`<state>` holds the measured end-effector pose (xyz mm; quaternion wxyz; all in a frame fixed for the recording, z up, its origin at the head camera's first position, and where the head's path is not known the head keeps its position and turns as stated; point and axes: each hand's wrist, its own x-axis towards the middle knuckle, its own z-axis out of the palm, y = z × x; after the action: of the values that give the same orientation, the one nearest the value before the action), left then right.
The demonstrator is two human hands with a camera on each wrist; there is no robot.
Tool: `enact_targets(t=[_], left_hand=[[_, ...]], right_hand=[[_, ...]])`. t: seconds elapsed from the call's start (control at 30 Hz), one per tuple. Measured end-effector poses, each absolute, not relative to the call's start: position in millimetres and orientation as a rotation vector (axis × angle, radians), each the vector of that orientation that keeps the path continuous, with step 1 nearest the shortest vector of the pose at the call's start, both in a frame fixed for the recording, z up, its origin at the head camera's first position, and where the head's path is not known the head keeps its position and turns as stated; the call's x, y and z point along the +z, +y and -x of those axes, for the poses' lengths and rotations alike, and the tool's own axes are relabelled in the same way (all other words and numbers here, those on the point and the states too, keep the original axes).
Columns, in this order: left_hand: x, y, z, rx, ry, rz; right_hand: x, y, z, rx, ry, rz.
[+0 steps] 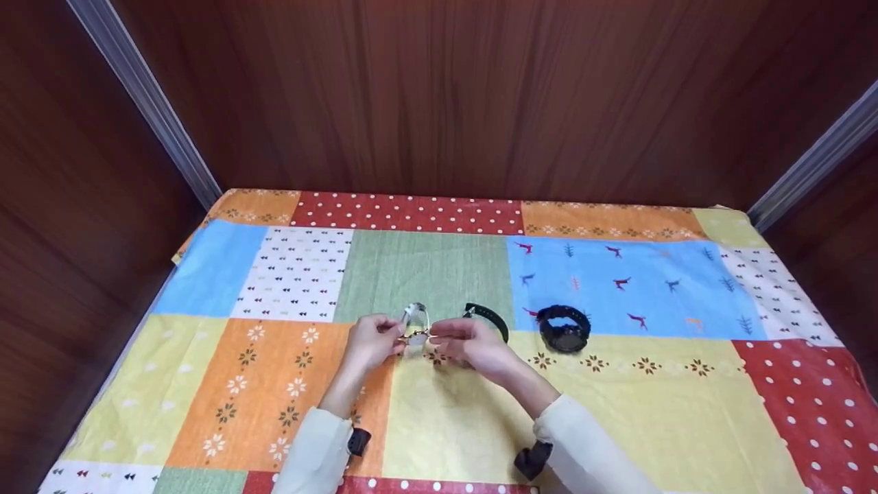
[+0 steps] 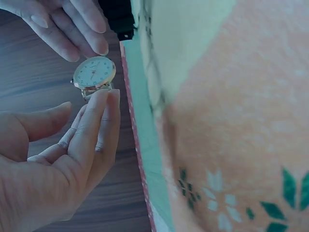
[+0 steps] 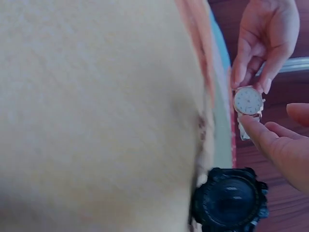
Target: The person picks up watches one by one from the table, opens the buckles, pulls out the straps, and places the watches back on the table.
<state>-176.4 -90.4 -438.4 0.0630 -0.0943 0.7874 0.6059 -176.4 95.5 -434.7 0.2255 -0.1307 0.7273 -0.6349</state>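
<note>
A wristwatch [image 1: 416, 338] with a pale round dial, gold-coloured rim and light band is between both hands over the patterned cloth. My left hand [image 1: 374, 341] holds it at the left side by the fingertips. From the other side, straight fingers of my right hand [image 1: 477, 345] touch the watch near its edge; the right thumb stands apart in the right wrist view. The dial [image 2: 95, 72] with its numerals faces up in the left wrist view. Part of the band is hidden by the fingers.
Just beyond the right hand lies a watch with a dark strap [image 1: 492, 317], partly covered by that hand. Further right sits a chunky black watch [image 1: 568, 339]. Patchwork cloth [image 1: 603, 412] covers the table, with brown wooden panels [image 1: 453, 96] behind it.
</note>
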Motion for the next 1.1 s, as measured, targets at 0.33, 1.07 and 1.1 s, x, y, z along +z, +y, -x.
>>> enact_targets(t=[0.33,1.07,1.1], left_hand=[[-426.1,-73.6,173.4,1.84,2.46,0.076],[-425.4,-26.6,179.2,1.912,2.374,-0.062],[-425.0,-24.8,179.4,1.909,2.377,-0.074]], right_hand=[[-420.4,116.8,173.5,-1.851,1.971,0.362],[-411.9,159.2,171.3,-2.082,1.922,0.174],[-411.7,161.0,171.1,-2.091,1.913,0.171]])
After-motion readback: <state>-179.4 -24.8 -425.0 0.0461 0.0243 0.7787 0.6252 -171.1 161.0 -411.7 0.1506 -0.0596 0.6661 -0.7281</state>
